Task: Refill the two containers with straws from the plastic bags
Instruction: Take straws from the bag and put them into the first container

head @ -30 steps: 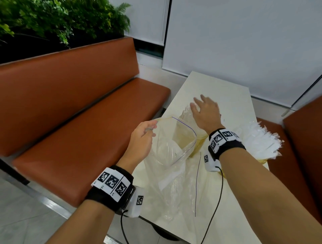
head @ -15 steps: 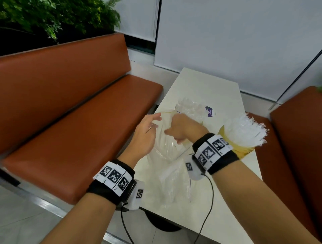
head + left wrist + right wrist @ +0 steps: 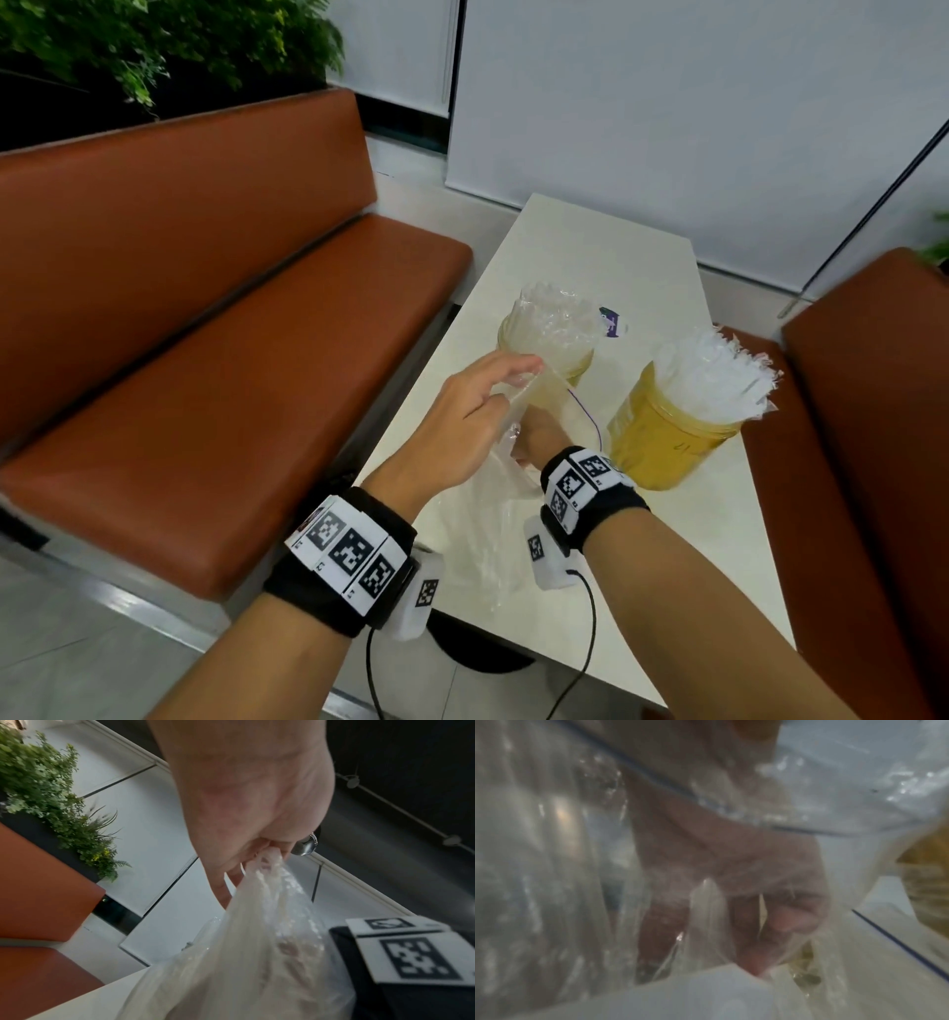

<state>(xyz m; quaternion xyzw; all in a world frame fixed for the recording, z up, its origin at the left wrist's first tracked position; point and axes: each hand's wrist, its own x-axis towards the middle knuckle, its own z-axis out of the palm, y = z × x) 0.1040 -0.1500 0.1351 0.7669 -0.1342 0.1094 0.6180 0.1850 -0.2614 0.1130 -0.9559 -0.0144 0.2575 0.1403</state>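
An orange bench seat fills the 9 o'clock side of the head view, with green plants behind it at 11 o'clock, and a pale worktop runs from the centre toward 12 o'clock. A clear plastic bag with a thin purple zip line stands at the near left part of the worktop, its mouth held up and open. The right container, an amber tub at 3 o'clock of the bag, is packed with white wrapped straws that fan out over its rim. The left container, a second amber tub at 12 o'clock of the bag, holds clear crinkled wrapped straws and sits just behind the bag's mouth. The left hand pinches the bag's top edge between thumb and fingers, as the left wrist view confirms. The right hand is plunged inside the bag; the blurred right wrist view shows its fingers curled, seemingly around wrapped straws, though I cannot tell for sure.
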